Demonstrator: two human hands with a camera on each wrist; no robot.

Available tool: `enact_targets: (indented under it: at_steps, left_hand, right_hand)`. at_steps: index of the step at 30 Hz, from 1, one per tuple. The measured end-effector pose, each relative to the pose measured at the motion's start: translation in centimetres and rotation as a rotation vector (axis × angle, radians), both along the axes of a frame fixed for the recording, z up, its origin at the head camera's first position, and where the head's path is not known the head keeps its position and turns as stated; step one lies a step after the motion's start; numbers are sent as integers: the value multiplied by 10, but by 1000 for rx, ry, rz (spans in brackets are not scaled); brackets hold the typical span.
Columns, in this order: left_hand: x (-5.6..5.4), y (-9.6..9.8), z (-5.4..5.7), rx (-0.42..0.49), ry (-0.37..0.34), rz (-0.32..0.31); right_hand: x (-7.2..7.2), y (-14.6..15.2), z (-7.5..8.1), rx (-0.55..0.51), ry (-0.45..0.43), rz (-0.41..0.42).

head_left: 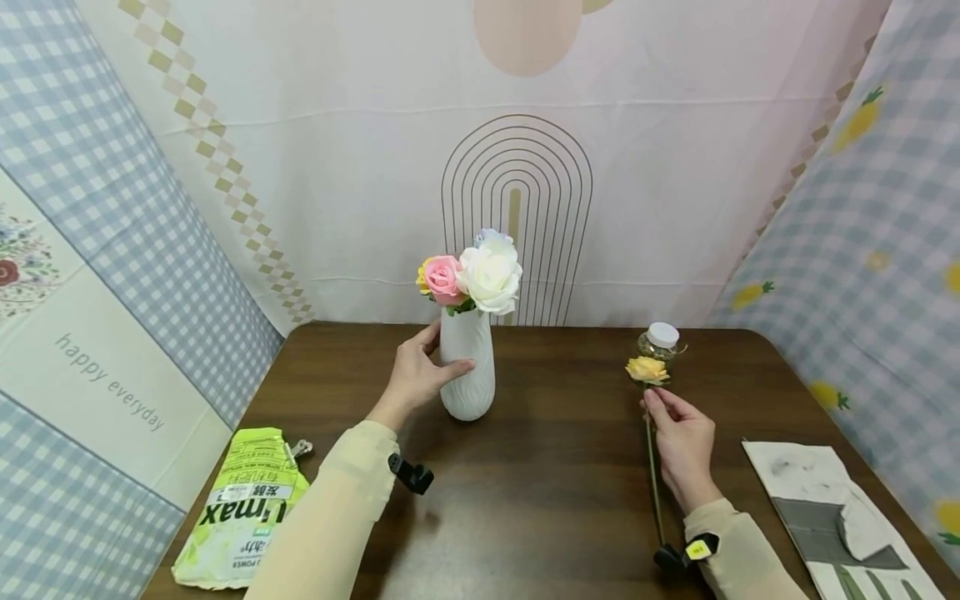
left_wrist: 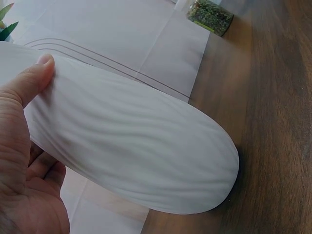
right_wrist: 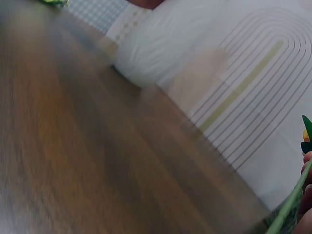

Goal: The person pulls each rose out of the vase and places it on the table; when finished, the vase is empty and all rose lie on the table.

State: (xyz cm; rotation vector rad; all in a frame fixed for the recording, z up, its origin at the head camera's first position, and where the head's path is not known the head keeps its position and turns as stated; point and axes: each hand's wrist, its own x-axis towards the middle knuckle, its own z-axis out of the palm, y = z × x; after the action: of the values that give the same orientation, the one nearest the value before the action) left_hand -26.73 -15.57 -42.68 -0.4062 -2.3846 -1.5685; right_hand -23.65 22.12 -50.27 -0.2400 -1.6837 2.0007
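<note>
A white ribbed vase (head_left: 468, 367) stands upright on the table, holding a white rose (head_left: 491, 275), a pink rose (head_left: 442, 279), and partly hidden yellow and pale blue flowers. My left hand (head_left: 416, 371) grips the vase's left side, thumb across the front. The left wrist view shows the thumb on the vase (left_wrist: 136, 131) and fingers curled behind it. Off to the right, my right hand (head_left: 681, 442) pinches a yellow flower (head_left: 647, 370) just below its bloom. Its long green stem (head_left: 654, 479) hangs down toward the wrist. The right wrist view catches only part of that stem (right_wrist: 291, 204).
Behind the yellow flower sits a small jar (head_left: 662, 337) with a white lid. A green and white bag (head_left: 243, 508) with a metal clip lies at the table's left. On the right is a white and grey packet (head_left: 840, 517). A fabric curtain (head_left: 360, 192) borders the back edge.
</note>
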Motion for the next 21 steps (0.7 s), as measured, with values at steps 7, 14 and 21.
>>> enact_targets:
  at_steps: [7, 14, 21]
  left_hand:
    - [0, 1, 0, 15, -15, -3]
    - [4, 3, 5, 11, -13, 3]
    - [27, 9, 33, -2, -1, -13]
  right_hand:
    - [-2, 13, -19, 100, -81, -14]
    - [-5, 20, -28, 177, -155, -19]
    - [-6, 22, -32, 185, -179, -2]
